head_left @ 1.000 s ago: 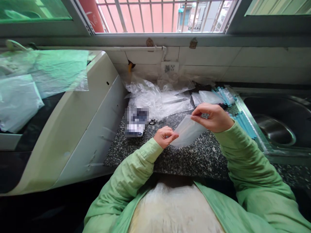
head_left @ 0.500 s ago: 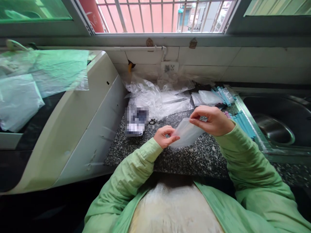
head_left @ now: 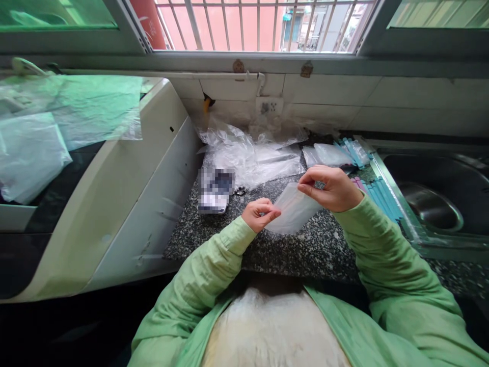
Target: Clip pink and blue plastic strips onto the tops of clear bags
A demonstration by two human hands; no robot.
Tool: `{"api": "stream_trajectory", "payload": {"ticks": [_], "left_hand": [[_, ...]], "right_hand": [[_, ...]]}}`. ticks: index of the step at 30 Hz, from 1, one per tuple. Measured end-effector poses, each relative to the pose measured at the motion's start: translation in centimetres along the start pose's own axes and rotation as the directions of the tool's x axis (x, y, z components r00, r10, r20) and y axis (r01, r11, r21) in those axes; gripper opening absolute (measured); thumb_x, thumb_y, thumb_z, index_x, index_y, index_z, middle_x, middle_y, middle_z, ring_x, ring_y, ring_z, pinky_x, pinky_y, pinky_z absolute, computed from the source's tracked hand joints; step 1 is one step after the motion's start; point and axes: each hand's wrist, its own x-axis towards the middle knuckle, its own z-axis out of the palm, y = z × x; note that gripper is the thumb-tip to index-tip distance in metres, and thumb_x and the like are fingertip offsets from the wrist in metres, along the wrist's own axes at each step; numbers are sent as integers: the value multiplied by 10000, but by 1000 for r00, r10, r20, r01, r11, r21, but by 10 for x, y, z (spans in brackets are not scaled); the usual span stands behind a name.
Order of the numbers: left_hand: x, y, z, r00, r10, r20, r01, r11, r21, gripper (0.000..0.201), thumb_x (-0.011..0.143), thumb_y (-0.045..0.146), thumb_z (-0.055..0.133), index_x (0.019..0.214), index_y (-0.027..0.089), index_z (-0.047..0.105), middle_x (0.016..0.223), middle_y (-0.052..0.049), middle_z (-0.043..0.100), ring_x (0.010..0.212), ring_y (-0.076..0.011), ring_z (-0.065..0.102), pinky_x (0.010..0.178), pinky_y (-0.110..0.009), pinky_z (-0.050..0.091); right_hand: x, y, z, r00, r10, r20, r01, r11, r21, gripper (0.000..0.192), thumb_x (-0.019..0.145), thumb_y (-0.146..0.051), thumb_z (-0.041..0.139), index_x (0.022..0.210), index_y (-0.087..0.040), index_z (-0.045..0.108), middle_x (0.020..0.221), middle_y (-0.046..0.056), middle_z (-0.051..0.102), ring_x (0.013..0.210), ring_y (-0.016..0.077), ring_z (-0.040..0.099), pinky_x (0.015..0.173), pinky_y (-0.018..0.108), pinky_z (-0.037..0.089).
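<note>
Left hand (head_left: 260,215), right hand (head_left: 332,188) slightly farther forward, each in fingertip pinch, 2 forearms (head_left: 214,262) aslant.

No legible text, white marks (head_left: 150,31) on red column (head_left: 147,15) unreadable, phone-like item (head_left: 216,191) pixelated

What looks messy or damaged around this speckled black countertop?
Crumpled clear plastic sheeting lies bunched untidily below the white wall socket. A dark, uneven wall gap at the yellow tube looks roughly broken. The held milky translucent plastic piece shows no obvious damage.
</note>
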Motion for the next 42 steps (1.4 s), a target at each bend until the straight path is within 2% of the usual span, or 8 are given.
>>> {"api": "stream_trajectory", "payload": {"ticks": [6, 11, 19, 23, 28, 35, 39, 42], "left_hand": [[-3, -4, 0, 992, -79, 93, 85, 995, -59, 324, 739, 404, 567, 605, 129, 674, 533, -17, 491, 519, -90, 457, 491, -216, 360], [-5, -3, 0, 986, -81, 144, 95, 991, -93, 326, 738, 414, 565, 632, 128, 680, 566, -30, 516, 546, -104, 480, 527, -234, 384], [-2, 3, -2, 1000, -26, -15, 25, 995, -94, 277, 696, 394, 619, 628, 127, 641, 557, 4, 459, 520, -82, 418, 496, -220, 359], [-1, 5, -2, 999, -22, -30, 20, 996, -88, 297, 745, 347, 575, 547, 128, 609, 533, 6, 454, 491, -70, 410, 463, -209, 335], [-1, 5, -2, 999, -45, -23, 44, 997, -71, 323, 745, 383, 568, 550, 131, 624, 516, 9, 448, 484, -68, 400, 453, -210, 322], [-2, 5, -2, 999, -36, 0, 35, 997, -66, 319, 743, 385, 568, 563, 132, 646, 510, 6, 455, 487, -70, 397, 453, -212, 320], [-2, 5, -3, 997, -64, 36, 67, 994, -89, 338, 750, 401, 554, 566, 134, 647, 499, 12, 439, 464, -65, 377, 441, -213, 308], [-3, 4, -3, 996, -80, 48, 84, 992, -98, 348, 751, 412, 548, 565, 134, 644, 499, 14, 431, 461, -65, 377, 443, -214, 308]], "right_hand": [[-1, 1, 3, 1000, 29, -2, -29, 1000, 6, 146, 757, -242, 536, 651, -154, 584, 612, 26, 581, 587, 109, 494, 559, 259, 409], [-3, -3, 2, 1000, 17, 14, -17, 1000, 8, 152, 762, -243, 523, 658, -149, 582, 615, 29, 577, 585, 108, 491, 558, 257, 405], [-4, -12, 8, 996, -35, 76, 39, 998, -43, 163, 767, -239, 507, 633, -162, 560, 589, 17, 563, 573, 106, 465, 565, 252, 383], [-4, -12, 11, 997, -34, 72, 37, 998, -45, 170, 768, -244, 509, 628, -162, 558, 584, 17, 559, 568, 106, 461, 567, 251, 377], [-3, -8, 12, 997, -28, 75, 31, 999, -42, 180, 771, -253, 504, 627, -163, 566, 583, 15, 563, 571, 105, 462, 568, 250, 380], [1, 0, 17, 992, 61, 114, -73, 992, 103, 165, 740, -258, 528, 636, -143, 584, 576, 16, 570, 544, 89, 476, 536, 230, 396], [3, 1, 19, 979, 135, 155, -166, 965, 205, 186, 736, -283, 533, 624, -140, 574, 556, 5, 564, 524, 81, 472, 513, 221, 396], [4, -2, 19, 976, 154, 156, -187, 956, 228, 196, 737, -289, 531, 619, -137, 570, 548, 3, 556, 516, 78, 463, 504, 219, 392]]}}
